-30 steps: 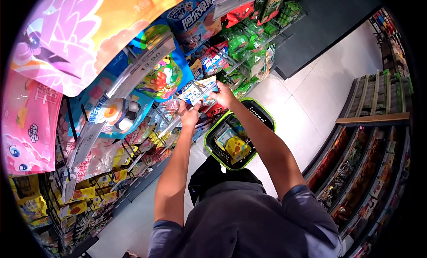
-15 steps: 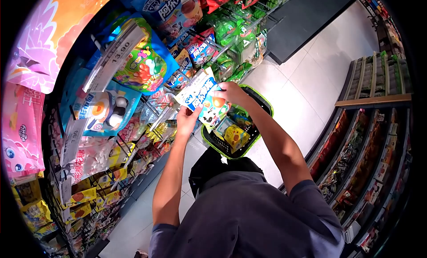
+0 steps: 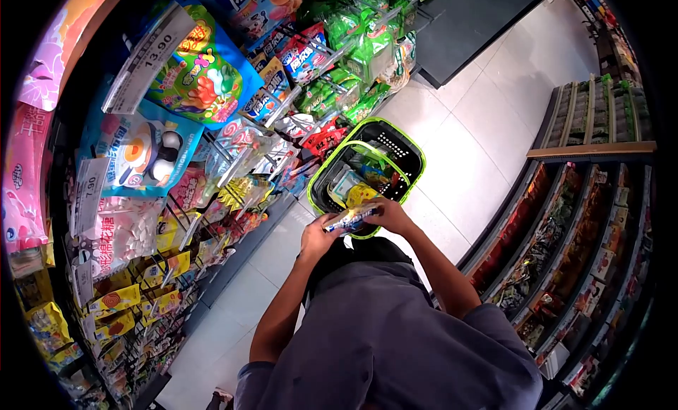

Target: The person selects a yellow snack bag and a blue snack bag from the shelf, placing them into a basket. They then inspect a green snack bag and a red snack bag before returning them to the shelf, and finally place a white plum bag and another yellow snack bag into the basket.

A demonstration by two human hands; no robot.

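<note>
Between both hands I hold a candy bag (image 3: 351,216), white and blue with a cartoon print, tilted so that its face is mostly foreshortened. My left hand (image 3: 319,233) grips its left end, and my right hand (image 3: 389,216) has the right end. The bag is close to my body, over the near rim of a black shopping basket (image 3: 404,142) with a bright green edge. Inside the basket lie a yellow packet (image 3: 361,193) and other colourful packs, partly covered by the green handle (image 3: 381,156) and my hands.
To the left, a rack holds hanging candy bags, including a blue bag (image 3: 145,152) and price tags (image 3: 148,57). A dark platform (image 3: 470,28) juts out ahead. Stocked shelves (image 3: 558,262) line the right side, beyond the pale tiled floor (image 3: 459,163).
Both hands have brought the candy bag down and toward my body, away from the rack. It has tipped from facing me to nearly edge-on. More of the basket shows.
</note>
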